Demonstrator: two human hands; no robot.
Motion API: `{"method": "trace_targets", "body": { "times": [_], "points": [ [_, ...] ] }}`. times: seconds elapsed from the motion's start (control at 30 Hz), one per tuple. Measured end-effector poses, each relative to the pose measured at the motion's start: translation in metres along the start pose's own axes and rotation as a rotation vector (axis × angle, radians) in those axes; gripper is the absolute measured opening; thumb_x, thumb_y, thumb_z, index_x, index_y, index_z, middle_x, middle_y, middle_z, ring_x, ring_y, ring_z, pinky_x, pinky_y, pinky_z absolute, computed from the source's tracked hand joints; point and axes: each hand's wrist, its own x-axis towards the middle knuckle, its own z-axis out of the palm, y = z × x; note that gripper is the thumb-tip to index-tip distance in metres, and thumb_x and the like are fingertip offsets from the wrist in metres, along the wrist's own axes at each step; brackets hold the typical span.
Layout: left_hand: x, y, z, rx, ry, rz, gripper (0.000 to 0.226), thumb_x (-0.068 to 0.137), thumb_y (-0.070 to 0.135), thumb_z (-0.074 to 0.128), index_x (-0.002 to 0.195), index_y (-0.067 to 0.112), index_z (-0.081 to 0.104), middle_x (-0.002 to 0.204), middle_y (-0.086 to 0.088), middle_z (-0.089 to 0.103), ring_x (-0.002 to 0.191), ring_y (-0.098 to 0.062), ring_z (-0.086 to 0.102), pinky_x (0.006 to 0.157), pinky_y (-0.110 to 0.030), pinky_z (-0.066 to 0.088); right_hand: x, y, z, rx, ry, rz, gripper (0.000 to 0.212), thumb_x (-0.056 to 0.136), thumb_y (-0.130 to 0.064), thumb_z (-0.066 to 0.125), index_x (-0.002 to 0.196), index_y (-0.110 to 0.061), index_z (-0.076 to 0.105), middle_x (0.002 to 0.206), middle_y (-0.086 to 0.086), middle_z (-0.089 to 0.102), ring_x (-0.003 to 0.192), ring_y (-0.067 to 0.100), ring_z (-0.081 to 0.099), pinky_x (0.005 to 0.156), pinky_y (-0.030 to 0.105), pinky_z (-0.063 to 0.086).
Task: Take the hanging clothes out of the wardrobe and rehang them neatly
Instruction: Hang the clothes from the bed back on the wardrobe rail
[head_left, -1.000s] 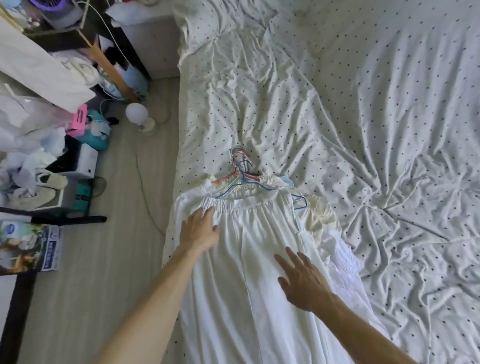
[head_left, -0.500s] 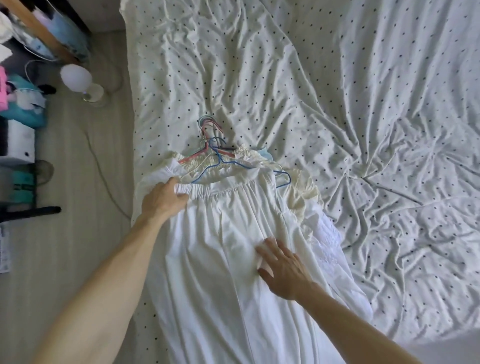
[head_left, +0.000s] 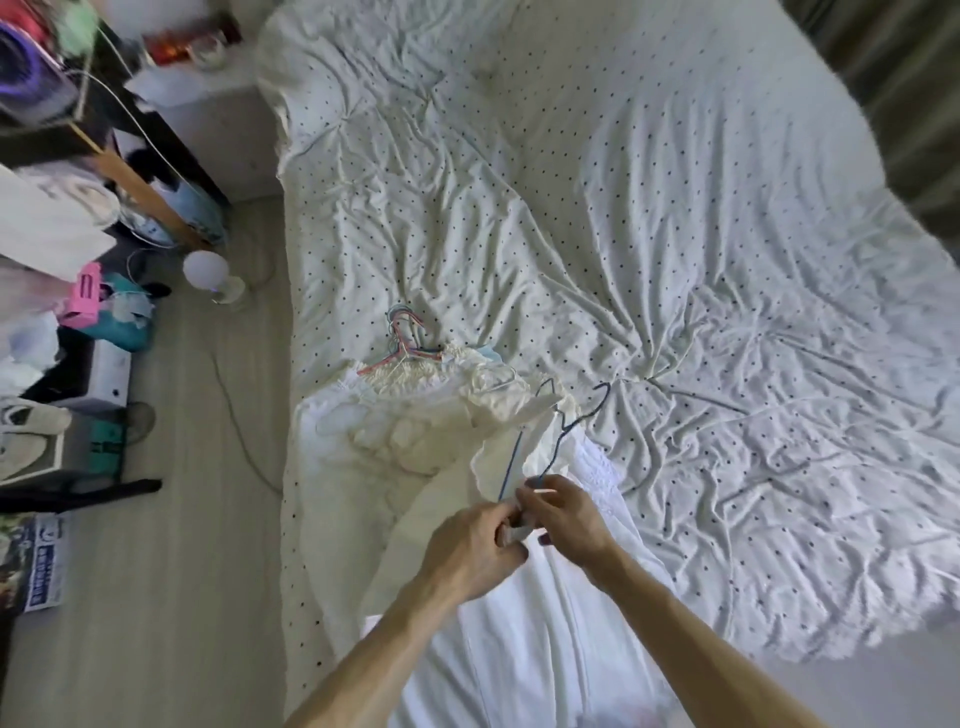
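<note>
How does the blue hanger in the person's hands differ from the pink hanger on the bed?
The blue hanger is gripped by the left hand and right hand and raised; the pink hanger lies flat on the bed, untouched. The blue one is alone; the pink one is bundled with other hangers. Both are thin with curved hooks.
</note>
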Motion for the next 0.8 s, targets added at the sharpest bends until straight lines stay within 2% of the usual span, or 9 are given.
{"method": "trace_targets", "body": {
  "times": [0.1, 0.2, 0.3, 0.37, 0.43, 0.53, 0.63, 0.73, 0.8],
  "points": [
    [-0.02, 0.044, 0.023, 0.046, -0.065, 0.055, 0.036, 0.081, 0.043, 0.057, 0.116, 0.04, 0.049, 0.104, 0.007, 0.068, 0.096, -0.021, 0.063, 0.072, -0.03, 0.046, -0.028, 0.017, -0.035, 0.012, 0.06, -0.029, 0.005, 0.091, -0.016, 0.066, 0.094, -0.013, 0.068, 0.08, 0.0, 0.071, 0.073, 0.015, 0.065, 0.061, 0.03, 0.055],
    [-0.027, 0.082, 0.032, -0.008, -0.174, 0.052, 0.033, 0.076, 0.057, 0.059, 0.105, 0.04, 0.057, 0.094, 0.01, 0.07, 0.093, -0.016, 0.066, 0.079, -0.029, 0.052, -0.058, 0.033, -0.077, -0.011, 0.057, -0.056, 0.002, 0.091, -0.008, 0.067, 0.09, -0.006, 0.067, 0.079, 0.003, 0.066, 0.069, 0.015, 0.062, 0.062, 0.038, 0.059],
    [-0.034, 0.126, 0.041, 0.013, -0.161, 0.099, 0.027, 0.079, 0.055, 0.059, 0.098, 0.038, 0.066, 0.083, 0.019, 0.067, 0.084, -0.005, 0.065, 0.084, -0.03, 0.054, -0.107, 0.05, -0.137, -0.147, 0.087, -0.134, 0.003, 0.09, -0.01, 0.067, 0.088, -0.01, 0.068, 0.076, -0.004, 0.067, 0.064, 0.01, 0.06, 0.058, 0.032, 0.059],
    [-0.03, 0.155, 0.042, 0.094, -0.093, 0.16, 0.022, 0.089, 0.044, 0.058, 0.107, 0.035, 0.065, 0.094, 0.02, 0.064, 0.093, -0.005, 0.064, 0.088, -0.031, 0.054, -0.14, 0.056, -0.179, -0.25, 0.094, -0.164, 0.007, 0.09, -0.014, 0.067, 0.084, -0.018, 0.068, 0.073, -0.012, 0.068, 0.063, 0.007, 0.062, 0.056, 0.027, 0.057],
    [-0.027, 0.194, 0.042, 0.186, -0.002, 0.241, 0.031, 0.094, 0.039, 0.055, 0.124, 0.03, 0.058, 0.116, 0.01, 0.06, 0.111, -0.01, 0.058, 0.096, -0.03, 0.049, -0.176, 0.059, -0.224, -0.349, 0.091, -0.188, 0.008, 0.089, -0.019, 0.067, 0.082, -0.024, 0.067, 0.078, -0.015, 0.069, 0.065, 0.004, 0.064, 0.058, 0.023, 0.055],
    [-0.023, 0.272, 0.05, 0.334, 0.127, 0.427, 0.05, 0.094, 0.043, 0.054, 0.142, 0.035, 0.043, 0.14, 0.006, 0.047, 0.131, -0.016, 0.043, 0.108, -0.032, 0.037, -0.233, 0.062, -0.294, -0.464, 0.143, -0.231, 0.009, 0.089, -0.024, 0.068, 0.082, -0.031, 0.068, 0.083, -0.02, 0.071, 0.073, -0.004, 0.064, 0.067, 0.013, 0.048],
    [-0.029, 0.365, 0.078, 0.47, 0.116, 0.647, 0.058, 0.095, 0.05, 0.053, 0.149, 0.043, 0.034, 0.153, 0.007, 0.037, 0.142, -0.016, 0.03, 0.116, -0.032, 0.022, -0.289, 0.063, -0.366, -0.518, 0.248, -0.251, 0.01, 0.087, -0.028, 0.071, 0.081, -0.036, 0.068, 0.083, -0.022, 0.07, 0.075, -0.006, 0.062, 0.069, 0.011, 0.046],
    [-0.045, 0.46, 0.124, 0.495, 0.026, 0.817, 0.045, 0.095, 0.053, 0.054, 0.138, 0.04, 0.051, 0.149, 0.01, 0.045, 0.144, -0.012, 0.029, 0.115, -0.029, 0.018, -0.343, 0.069, -0.43, -0.575, 0.337, -0.251, 0.011, 0.087, -0.03, 0.072, 0.082, -0.038, 0.068, 0.085, -0.019, 0.07, 0.078, -0.005, 0.061, 0.069, 0.01, 0.045],
    [-0.058, 0.516, 0.156, 0.454, -0.011, 0.89, 0.032, 0.095, 0.053, 0.054, 0.116, 0.032, 0.065, 0.129, 0.009, 0.063, 0.129, -0.011, 0.048, 0.105, -0.029, 0.034, -0.376, 0.079, -0.466, -0.583, 0.386, -0.232, 0.005, 0.088, -0.03, 0.072, 0.086, -0.034, 0.07, 0.087, -0.018, 0.07, 0.079, -0.005, 0.061, 0.069, 0.009, 0.045]
  ]
}}
